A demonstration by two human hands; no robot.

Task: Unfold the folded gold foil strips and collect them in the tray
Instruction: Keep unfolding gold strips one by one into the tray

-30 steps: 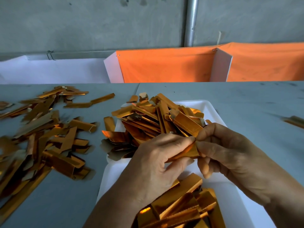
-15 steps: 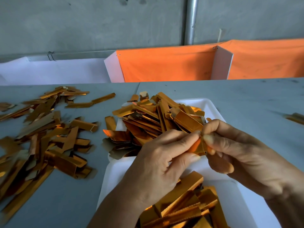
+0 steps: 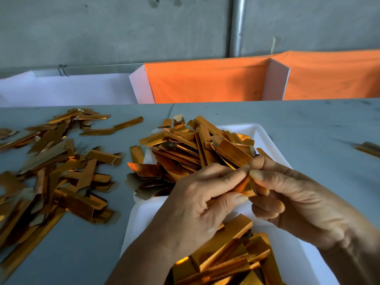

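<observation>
Both hands pinch one gold foil strip (image 3: 247, 187) above the tray (image 3: 273, 145): left hand (image 3: 197, 204) grip and right hand (image 3: 296, 200) grip both closed on it. Risk: pulling too hard tears the foil, or a slipped grip drops it near the still-folded pile (image 3: 53, 167) on the tabletop (image 3: 308, 124).

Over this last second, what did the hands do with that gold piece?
Both hands kept pinching the gold strip over the white tray. The left hand and right hand turned it from lying crosswise to nearly upright, fingertips closing together at its top. The piles in the tray and the loose strips on the table stayed put.
</observation>
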